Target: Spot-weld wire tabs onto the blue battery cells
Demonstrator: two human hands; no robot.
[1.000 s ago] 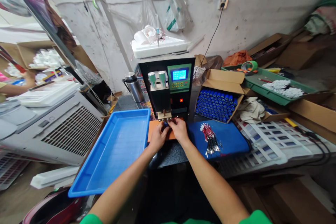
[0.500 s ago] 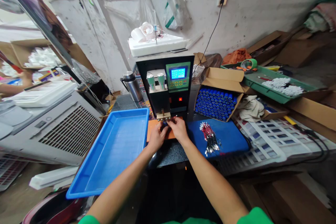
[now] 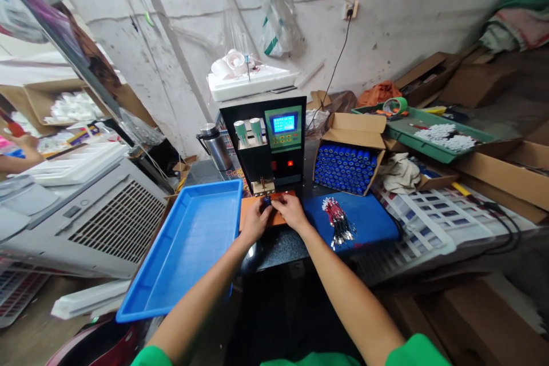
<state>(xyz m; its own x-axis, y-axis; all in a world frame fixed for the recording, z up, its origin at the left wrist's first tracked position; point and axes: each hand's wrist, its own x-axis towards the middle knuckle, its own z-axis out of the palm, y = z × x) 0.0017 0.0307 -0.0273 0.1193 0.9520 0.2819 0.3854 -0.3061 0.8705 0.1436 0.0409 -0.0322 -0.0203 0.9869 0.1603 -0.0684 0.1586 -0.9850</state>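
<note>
Under the brass-coloured electrodes (image 3: 263,186) of a black machine (image 3: 289,170) with a lit screen, my left hand (image 3: 254,219) is closed on a small blue cell (image 3: 267,200). My right hand (image 3: 290,210) is beside it, its fingers pinched near the cell's right side; what they hold is too small to make out. Both hands are over an orange board (image 3: 277,219). To the right, a bundle of red and black wires (image 3: 338,221) lies on a blue pad (image 3: 369,220). Behind the pad stands a carton of blue cells (image 3: 346,168).
A blue tray (image 3: 180,251) lies at the left, with a steel flask (image 3: 215,147) behind it. At the right are a green tray (image 3: 429,134) of white parts and a white plastic grate (image 3: 429,223). Another person's hand (image 3: 26,146) shows at the far left.
The view has shifted slightly. My hands have stayed close together at the electrodes, and the blue cell between them now shows more clearly.
</note>
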